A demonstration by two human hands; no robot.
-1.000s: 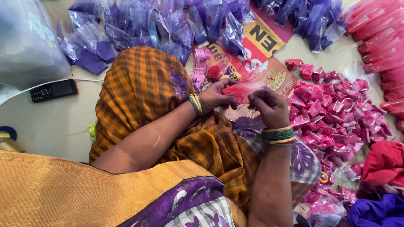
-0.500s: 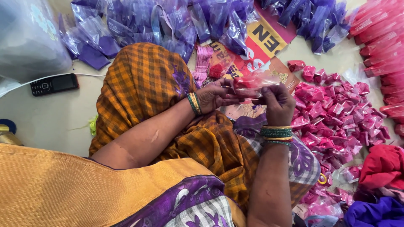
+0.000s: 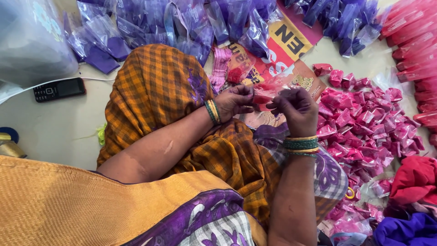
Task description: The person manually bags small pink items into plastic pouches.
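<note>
Both hands, left hand (image 3: 234, 101) and right hand (image 3: 295, 108), now raised slightly, fingers pinching a red sachet (image 3: 264, 94) between them, its folding under way.

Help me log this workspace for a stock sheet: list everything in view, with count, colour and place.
red packet: one, clear with red filling, held between both hands
pink packets: a large pile, floor at right
purple packets: many, along the top
red long packets: a stack, top right corner
printed sheet: one, red and yellow, under the hands
mobile phone: one, black, floor at left
red cloth: one, lower right
left hand: green and gold bangles, pinching the packet
right hand: green and gold bangles, pinching the packet
</note>
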